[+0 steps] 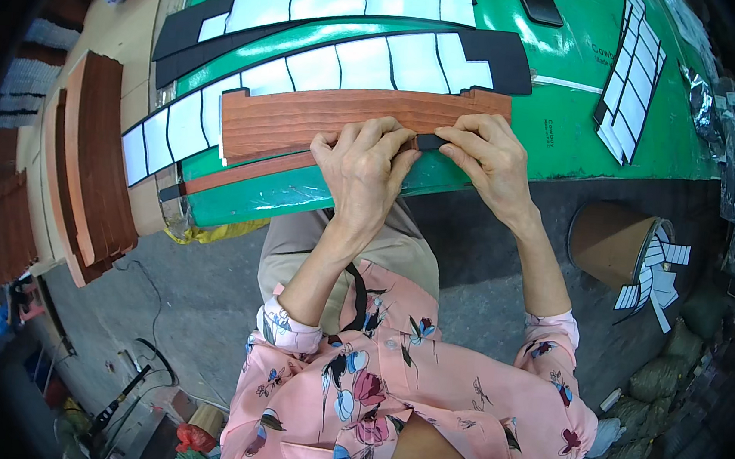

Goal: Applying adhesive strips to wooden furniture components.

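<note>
A narrow reddish-brown wooden strip lies along the near edge of the green table, with a black piece at its left end. Near the other end of this strip, my left hand is closed on it, fingers bent over. My right hand pinches a small black piece at that right end, the two hands close together. Just beyond them a wider brown wooden board with notched ends rests on the table. My fingers hide the join between strip and black piece.
White-sectioned black panels lie behind the board on the green table, with a phone at the back. Curved wooden boards are stacked at left. A brown bin with white scraps stands on the floor at right.
</note>
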Demonstrator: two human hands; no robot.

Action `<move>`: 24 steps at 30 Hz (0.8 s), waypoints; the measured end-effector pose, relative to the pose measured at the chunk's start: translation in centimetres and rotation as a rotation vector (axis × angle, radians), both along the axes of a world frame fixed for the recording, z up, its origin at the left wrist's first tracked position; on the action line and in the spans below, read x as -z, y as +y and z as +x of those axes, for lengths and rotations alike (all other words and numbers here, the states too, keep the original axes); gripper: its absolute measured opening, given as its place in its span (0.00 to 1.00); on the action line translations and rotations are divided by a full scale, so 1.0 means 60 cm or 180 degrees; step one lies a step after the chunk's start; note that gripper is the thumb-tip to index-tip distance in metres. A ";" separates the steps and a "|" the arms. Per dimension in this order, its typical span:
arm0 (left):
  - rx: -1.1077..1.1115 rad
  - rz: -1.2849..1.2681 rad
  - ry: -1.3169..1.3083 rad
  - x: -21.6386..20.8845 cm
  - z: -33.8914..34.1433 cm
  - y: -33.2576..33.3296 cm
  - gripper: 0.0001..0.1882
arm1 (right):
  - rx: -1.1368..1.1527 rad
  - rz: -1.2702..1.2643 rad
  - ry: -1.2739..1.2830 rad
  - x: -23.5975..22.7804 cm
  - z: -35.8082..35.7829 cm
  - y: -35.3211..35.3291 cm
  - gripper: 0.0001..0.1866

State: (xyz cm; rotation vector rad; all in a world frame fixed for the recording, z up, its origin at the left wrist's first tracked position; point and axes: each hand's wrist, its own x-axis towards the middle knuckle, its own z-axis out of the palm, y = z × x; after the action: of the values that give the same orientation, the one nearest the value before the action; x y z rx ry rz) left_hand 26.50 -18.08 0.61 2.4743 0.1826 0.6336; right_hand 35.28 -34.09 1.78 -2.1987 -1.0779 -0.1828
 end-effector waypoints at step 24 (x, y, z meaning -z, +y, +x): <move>-0.0022 0.0108 -0.0034 -0.002 -0.001 -0.006 0.13 | 0.0136 0.0158 0.0008 0.011 -0.008 0.003 0.11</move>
State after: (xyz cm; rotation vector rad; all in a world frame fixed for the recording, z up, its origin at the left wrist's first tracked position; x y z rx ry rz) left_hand 26.47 -18.43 0.75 2.5034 0.1780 0.6578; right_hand 34.78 -33.92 1.15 -2.1783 -1.0151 -0.2233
